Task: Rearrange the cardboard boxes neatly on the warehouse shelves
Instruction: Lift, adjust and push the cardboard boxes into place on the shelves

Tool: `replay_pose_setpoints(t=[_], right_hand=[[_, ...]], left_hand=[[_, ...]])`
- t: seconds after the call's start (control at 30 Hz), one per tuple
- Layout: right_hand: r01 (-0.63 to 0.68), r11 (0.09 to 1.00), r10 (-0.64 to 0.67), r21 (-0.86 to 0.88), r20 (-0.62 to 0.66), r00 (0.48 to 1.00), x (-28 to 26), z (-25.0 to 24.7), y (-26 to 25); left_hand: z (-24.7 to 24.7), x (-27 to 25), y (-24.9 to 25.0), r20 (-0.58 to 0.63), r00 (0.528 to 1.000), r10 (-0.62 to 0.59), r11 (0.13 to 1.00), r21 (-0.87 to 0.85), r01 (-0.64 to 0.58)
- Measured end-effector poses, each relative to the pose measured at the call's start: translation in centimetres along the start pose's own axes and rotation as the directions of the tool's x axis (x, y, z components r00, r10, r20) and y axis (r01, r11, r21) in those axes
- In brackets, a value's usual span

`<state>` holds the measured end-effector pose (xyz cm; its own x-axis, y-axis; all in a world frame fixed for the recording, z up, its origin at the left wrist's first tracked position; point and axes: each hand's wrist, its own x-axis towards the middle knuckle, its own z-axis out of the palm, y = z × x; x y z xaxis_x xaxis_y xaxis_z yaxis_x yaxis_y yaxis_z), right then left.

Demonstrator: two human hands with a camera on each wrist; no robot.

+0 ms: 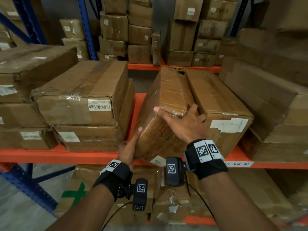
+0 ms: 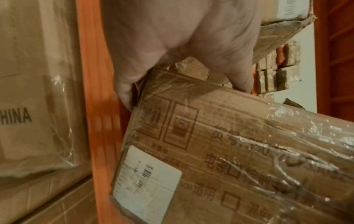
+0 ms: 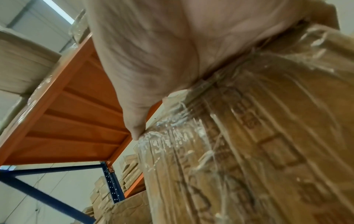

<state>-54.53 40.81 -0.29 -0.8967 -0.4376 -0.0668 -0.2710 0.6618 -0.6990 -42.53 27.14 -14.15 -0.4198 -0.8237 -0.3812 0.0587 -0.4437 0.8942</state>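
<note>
Nearest, two hands hold one film-wrapped box [image 1: 164, 114] that stands tilted on the orange shelf [image 1: 50, 155], its near end jutting over the shelf's front edge. The left hand [image 1: 129, 147] grips the lower left corner, thumb up the near face; its other fingers are hidden behind the box. From the left wrist view the thumb and fingers [image 2: 239, 75] curl round that corner, beside a white barcode label [image 2: 147, 180]; the printing under the film is blurred and only partly readable. The right hand [image 1: 185, 122] lies spread over the upper right corner, fingertips wrapped onto the top and side; the right wrist view shows little but palm and crinkled film.

The box sits in the gap between a stack of two cartons [image 1: 83, 105] on its left and one long carton [image 1: 220, 110] on its right, which it leans against. Further cartons on both sides are cut off by the frame.

Below the shelf, more cartons are partly hidden by the forearms; one bears a green mark [image 1: 75, 194].

Beyond, a second rack [image 1: 166, 67] carries many smaller boxes, too blurred to count.
</note>
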Motion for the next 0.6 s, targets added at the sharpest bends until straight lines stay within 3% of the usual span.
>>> replay_pose_setpoints(t=[0.17, 0.3, 0.6], right_hand=[[-0.042, 0.956, 0.041, 0.291, 0.009, 0.999, -1.1, 0.6, 1.7], [-0.070, 0.835, 0.044, 0.546, 0.060, 0.997, -1.5, 1.5, 4.9], [-0.204, 0.566, 0.086, 0.799, 0.189, 0.978, 0.2, 5.0, 12.1]], left_hand=[[-0.8, -1.5, 2.2, -0.071, 0.990, 0.121, 0.985, 0.132, -0.110], [-1.1, -2.9, 2.9, -0.137, 0.962, 0.238, 0.948, 0.248, -0.199], [0.3, -5.2, 1.0, -0.086, 0.869, 0.487, 0.740, 0.568, -0.359]])
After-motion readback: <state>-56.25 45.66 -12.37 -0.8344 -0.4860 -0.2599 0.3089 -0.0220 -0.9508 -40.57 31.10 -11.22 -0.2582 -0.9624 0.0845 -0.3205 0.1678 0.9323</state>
